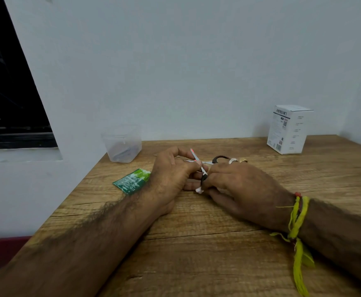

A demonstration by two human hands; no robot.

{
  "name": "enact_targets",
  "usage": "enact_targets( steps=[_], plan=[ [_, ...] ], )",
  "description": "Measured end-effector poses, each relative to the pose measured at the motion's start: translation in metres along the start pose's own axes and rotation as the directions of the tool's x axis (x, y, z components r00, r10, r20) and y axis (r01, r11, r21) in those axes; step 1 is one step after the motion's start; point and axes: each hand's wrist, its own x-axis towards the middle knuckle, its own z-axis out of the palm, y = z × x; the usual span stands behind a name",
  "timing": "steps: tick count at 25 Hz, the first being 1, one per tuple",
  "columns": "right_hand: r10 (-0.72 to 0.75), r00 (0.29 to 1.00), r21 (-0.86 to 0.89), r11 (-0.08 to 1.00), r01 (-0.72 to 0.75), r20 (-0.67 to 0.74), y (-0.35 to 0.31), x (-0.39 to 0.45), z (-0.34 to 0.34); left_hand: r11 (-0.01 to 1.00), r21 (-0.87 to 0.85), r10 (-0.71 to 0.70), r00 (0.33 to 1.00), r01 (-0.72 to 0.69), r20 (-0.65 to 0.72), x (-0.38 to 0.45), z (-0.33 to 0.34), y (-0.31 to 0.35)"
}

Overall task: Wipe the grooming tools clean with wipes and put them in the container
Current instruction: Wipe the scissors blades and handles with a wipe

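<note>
Both hands meet over the middle of the wooden table (218, 243). My left hand (173, 179) pinches a slim metal grooming tool (196, 160) that points up and away. My right hand (237, 185) holds a white wipe (199, 190) curled around the tool's dark lower end. Behind my hands lie small scissors with black handles (218, 159) and some small metal pieces (238, 160). A clear plastic container (122, 144) stands at the table's back left corner with something bluish inside. A torn green wipe sachet (132, 181) lies left of my left hand.
A white cardboard box (288, 129) stands at the back right by the wall. The table's left edge runs diagonally past the sachet. A dark window (10, 93) is at the far left. My right wrist carries yellow threads (297, 221).
</note>
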Motion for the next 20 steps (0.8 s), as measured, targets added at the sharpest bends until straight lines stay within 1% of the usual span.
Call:
enact_targets(
  steps=[3,6,11,16,20],
  plan=[
    [0.007,1.000,0.040,0.999,-0.008,0.029,-0.001,0.000,-0.004,1.000,0.014,0.008,1.000,-0.008,0.008,0.000,-0.001,0.000],
    [0.005,0.998,0.018,1.000,-0.006,0.061,-0.002,0.000,-0.006,1.000,0.011,0.003,1.000,-0.003,0.012,0.000,-0.002,0.000],
    [-0.017,0.998,0.025,1.000,0.015,0.067,-0.001,-0.002,-0.009,1.000,0.017,-0.002,1.000,0.002,0.006,0.002,-0.001,-0.001],
    [-0.046,0.990,0.106,0.994,0.032,0.131,0.007,-0.003,-0.014,1.000,0.019,-0.009,1.000,0.008,0.016,0.003,-0.003,-0.002],
    [-0.019,0.987,0.159,0.987,-0.007,0.159,0.013,-0.004,-0.019,1.000,0.020,-0.022,1.000,0.022,0.010,0.003,-0.004,-0.001]
  ],
)
